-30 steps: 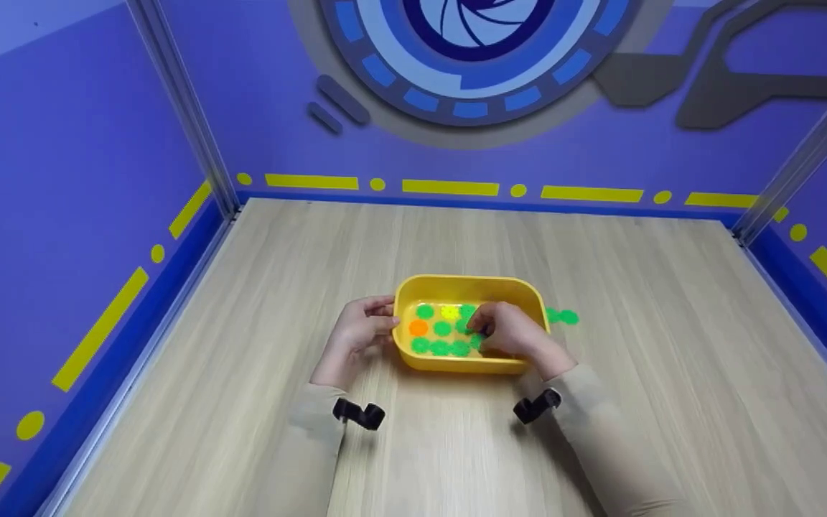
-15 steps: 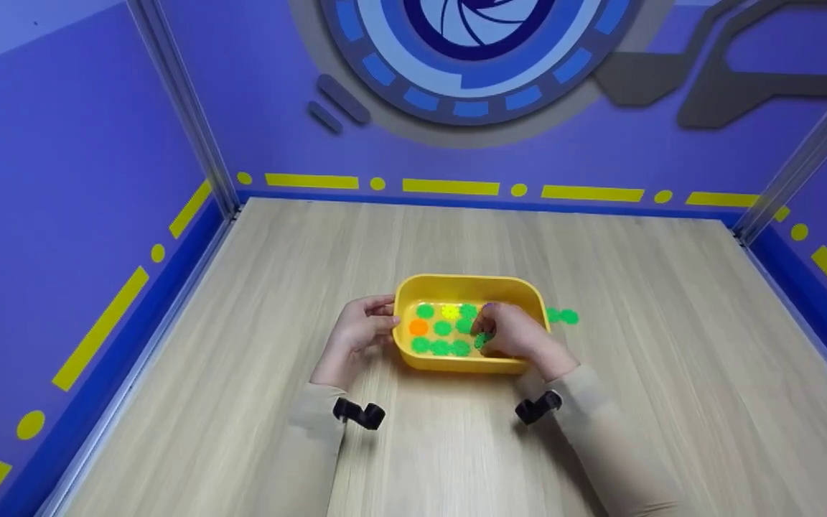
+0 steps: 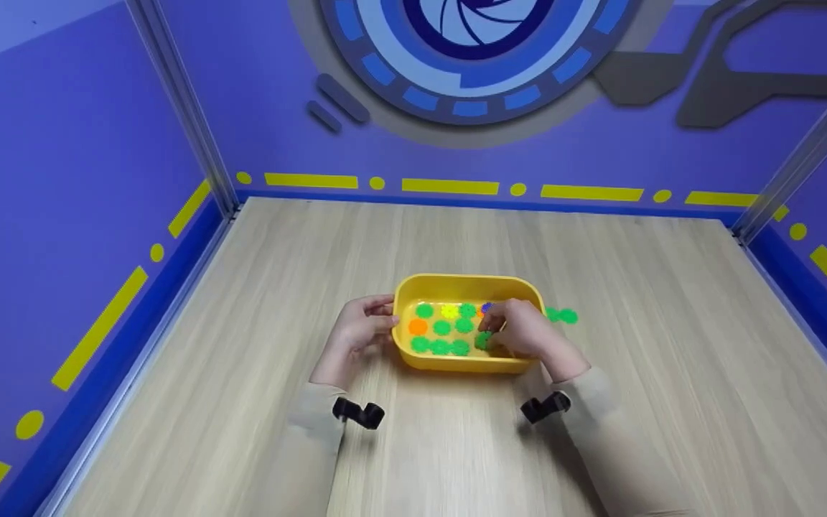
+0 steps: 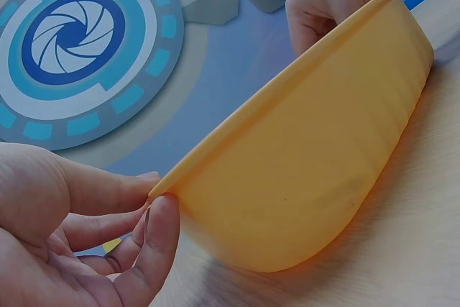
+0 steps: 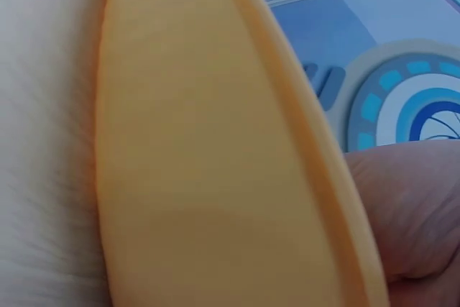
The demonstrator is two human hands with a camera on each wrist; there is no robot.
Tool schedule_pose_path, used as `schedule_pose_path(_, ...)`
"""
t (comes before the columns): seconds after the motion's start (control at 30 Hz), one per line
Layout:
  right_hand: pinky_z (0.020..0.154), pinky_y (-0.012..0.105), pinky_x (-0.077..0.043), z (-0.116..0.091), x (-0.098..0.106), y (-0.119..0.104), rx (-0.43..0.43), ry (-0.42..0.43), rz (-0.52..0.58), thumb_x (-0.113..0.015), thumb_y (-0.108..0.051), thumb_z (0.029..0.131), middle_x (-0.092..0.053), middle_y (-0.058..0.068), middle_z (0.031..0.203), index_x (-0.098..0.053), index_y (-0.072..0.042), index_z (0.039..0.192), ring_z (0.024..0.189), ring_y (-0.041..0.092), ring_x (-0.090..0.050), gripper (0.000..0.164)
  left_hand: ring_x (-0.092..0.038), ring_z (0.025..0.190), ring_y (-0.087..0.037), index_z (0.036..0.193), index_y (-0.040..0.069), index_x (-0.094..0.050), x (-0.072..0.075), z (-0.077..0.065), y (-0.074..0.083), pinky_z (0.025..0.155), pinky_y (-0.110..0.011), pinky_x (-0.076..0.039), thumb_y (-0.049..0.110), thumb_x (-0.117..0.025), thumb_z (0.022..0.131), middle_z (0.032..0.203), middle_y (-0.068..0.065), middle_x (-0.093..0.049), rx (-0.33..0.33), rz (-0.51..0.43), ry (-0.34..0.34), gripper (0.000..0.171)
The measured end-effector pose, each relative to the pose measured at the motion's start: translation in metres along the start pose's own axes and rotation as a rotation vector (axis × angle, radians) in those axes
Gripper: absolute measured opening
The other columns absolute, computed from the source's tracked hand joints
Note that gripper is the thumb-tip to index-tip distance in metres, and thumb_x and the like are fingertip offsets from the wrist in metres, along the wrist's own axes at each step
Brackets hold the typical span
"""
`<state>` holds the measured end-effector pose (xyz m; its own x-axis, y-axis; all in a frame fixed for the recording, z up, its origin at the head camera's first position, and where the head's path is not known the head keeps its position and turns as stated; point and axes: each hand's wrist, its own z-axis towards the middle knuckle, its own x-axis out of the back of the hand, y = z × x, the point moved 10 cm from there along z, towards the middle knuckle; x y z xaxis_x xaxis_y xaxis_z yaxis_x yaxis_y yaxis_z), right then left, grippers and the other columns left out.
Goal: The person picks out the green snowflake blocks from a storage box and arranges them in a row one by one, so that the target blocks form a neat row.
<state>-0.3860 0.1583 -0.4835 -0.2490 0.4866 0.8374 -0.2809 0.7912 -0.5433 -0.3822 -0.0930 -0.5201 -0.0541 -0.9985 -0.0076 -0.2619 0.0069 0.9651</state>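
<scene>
A yellow plastic basin [image 3: 469, 365] stands on the table, with flower-edged discs lying on its floor. Thumb and fingers of my left hand [image 3: 357, 327] pinch its left rim, which shows closely in the left wrist view. My right hand [image 3: 526, 330] reaches over the right side into the basin, fingers bent downward. Its fingertips are right at a green disc [image 3: 483, 340]; I cannot tell whether they grip anything. Several other green discs [image 3: 440, 347], a yellow disc [image 3: 450, 311] and an orange disc [image 3: 418, 327] lie to the left. A blue disc [image 3: 487, 308] is partly hidden by my right hand.
Outside the basin's right end, linked or adjoining green discs [image 3: 563, 316] lie on the wood-grain table [image 3: 643, 301]. Blue printed panels [image 3: 277, 136] enclose the back and sides. In the right wrist view the basin's outer wall [image 5: 208, 134] fills much of the frame.
My right hand has shifted slightly to the right inside the basin, uncovering green discs and part of the blue one. The left hand and the basin have stayed put.
</scene>
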Motion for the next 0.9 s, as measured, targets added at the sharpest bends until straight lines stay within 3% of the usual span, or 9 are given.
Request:
schedule_pose_path(0.17,0.066,0.027,-0.051,-0.004,0.009,0.006,-0.034,0.021,0.090,-0.073,0.004,0.086,-0.074,0.006,0.090,-0.078,-0.009,0.096,0.073,0.017,-0.059,0.017,-0.062,0.075,-0.015,0.137,-0.001,-0.062,-0.001,-0.001,0.001,0.071,-0.029,-0.059,-0.007,-0.069,0.091,0.116,-0.016,-0.065,-0.008,0.000,-0.003,0.047)
schedule_pose_path(0.37,0.082,0.035,-0.054,-0.010,0.020,0.012,-0.058,0.071,0.154,-0.075,0.001,0.087,-0.070,0.008,0.093,-0.077,-0.006,0.101,0.086,0.021,-0.060,0.016,-0.062,0.075,-0.015,0.137,0.000,-0.063,-0.001,-0.002,0.002,0.071,-0.029,-0.059,-0.007,-0.069,0.090,0.113,-0.015,-0.065,-0.011,-0.012,0.000,0.047)
schedule_pose_path(0.63,0.085,0.036,-0.058,-0.016,0.031,0.021,-0.069,0.125,0.240,-0.077,-0.001,0.088,-0.072,0.012,0.097,-0.076,-0.004,0.105,0.087,0.023,-0.064,0.017,-0.061,0.075,-0.014,0.138,-0.002,-0.061,-0.001,-0.001,0.002,0.066,-0.026,-0.056,-0.007,-0.069,0.090,0.113,-0.015,-0.064,-0.026,-0.004,-0.008,0.049)
schedule_pose_path(0.9,0.077,0.024,-0.056,-0.020,0.039,0.036,-0.122,0.106,0.317,-0.074,-0.004,0.090,-0.071,0.014,0.101,-0.075,-0.002,0.112,0.087,0.022,-0.063,0.022,-0.061,0.075,-0.015,0.136,-0.001,-0.063,-0.001,-0.001,0.003,0.066,-0.025,-0.056,-0.008,-0.069,0.090,0.111,-0.014,-0.063,-0.020,-0.010,-0.002,0.047)
